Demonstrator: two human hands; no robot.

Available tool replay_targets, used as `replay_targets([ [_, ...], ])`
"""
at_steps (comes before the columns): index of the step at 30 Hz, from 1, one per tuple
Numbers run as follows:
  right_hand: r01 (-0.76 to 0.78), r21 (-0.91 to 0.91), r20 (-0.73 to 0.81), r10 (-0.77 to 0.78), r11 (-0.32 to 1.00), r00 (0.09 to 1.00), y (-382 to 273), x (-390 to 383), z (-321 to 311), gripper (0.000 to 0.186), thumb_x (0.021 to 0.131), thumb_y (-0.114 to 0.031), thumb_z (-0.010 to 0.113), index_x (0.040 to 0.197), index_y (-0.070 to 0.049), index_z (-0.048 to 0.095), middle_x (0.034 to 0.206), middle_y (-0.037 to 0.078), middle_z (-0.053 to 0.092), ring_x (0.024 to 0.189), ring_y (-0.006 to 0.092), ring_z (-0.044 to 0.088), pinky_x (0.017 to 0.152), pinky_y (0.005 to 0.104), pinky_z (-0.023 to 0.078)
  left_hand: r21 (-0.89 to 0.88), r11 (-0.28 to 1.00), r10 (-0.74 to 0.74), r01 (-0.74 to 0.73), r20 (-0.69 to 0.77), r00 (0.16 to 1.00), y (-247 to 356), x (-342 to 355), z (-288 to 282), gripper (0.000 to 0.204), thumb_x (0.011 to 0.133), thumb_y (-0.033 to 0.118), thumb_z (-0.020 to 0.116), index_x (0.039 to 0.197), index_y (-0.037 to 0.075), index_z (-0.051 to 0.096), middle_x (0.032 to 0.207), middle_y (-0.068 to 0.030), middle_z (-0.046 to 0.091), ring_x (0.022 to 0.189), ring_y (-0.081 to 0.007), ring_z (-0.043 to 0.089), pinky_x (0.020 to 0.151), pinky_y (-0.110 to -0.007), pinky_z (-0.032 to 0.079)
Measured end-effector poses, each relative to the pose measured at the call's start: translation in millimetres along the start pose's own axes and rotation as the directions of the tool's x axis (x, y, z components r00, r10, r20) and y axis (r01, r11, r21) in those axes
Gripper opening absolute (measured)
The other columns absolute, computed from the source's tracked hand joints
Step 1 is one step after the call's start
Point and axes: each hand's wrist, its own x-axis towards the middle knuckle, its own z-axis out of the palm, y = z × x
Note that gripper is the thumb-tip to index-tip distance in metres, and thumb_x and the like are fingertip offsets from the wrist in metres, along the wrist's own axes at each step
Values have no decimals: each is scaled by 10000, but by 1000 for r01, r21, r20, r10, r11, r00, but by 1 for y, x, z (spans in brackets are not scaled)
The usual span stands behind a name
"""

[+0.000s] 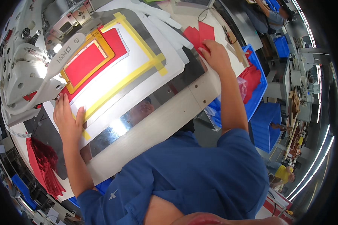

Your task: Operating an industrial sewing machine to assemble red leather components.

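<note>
My left hand lies with fingers extended on the lower left of a white board edged in yellow tape, fingertips touching red fabric beneath a yellow frame at the machine's head. A red panel shows inside the frame. At the upper right, my right hand has its fingers bent and closed on red fabric pieces on the table.
The white sewing machine stands upper left. Red fabric piles at lower left. A blue bin with red pieces and plastic bags is at right. Co-workers appear farther right.
</note>
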Motion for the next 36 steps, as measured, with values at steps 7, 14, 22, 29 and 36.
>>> replay_targets([
  [7,53,-223,-12,-57,973,998,1,7,8,224,1049,-245,631,1041,-42,727,1021,157,755,907,392,702,843,505,547,19,999,-29,29,-22,999,20,-11,-25,668,985,398,703,1507,8,555,1577,-232,516,1509,-425,427,1252,-537,285],
  [14,328,120,-337,-272,937,901,-128,5,-39,88,943,-147,716,954,-64,691,990,119,736,878,352,679,795,467,523,-913,263,15,312,327,945,60,-31,-42,539,1077,380,619,1439,-19,606,1333,-215,707,1246,-317,681,1053,-434,538],
  [22,769,535,-166,-848,351,503,-281,-47,0,167,863,-145,772,1002,-78,708,1005,69,719,885,259,687,833,404,549,-529,-746,-6,405,613,790,118,-14,-12,498,1157,322,467,1481,-53,510,1381,-263,666,1242,-346,691,1078,-463,570],
  [29,-528,817,573,-227,231,787,-263,-31,11,227,1043,-234,689,1060,-16,749,984,34,736,877,111,669,774,274,533,-595,-731,-15,335,504,863,99,-35,-36,531,1148,241,447,1577,-65,377,1470,-317,589,1330,-419,634,1143,-511,523],
  [36,-615,745,648,-497,258,577,-282,-41,-4,244,1051,-224,690,982,7,725,870,24,710,826,77,615,768,262,509,-616,-720,-5,319,464,886,103,-41,-54,665,1139,384,422,1623,-59,311,1527,-356,524,1416,-465,557,1205,-545,446],
])
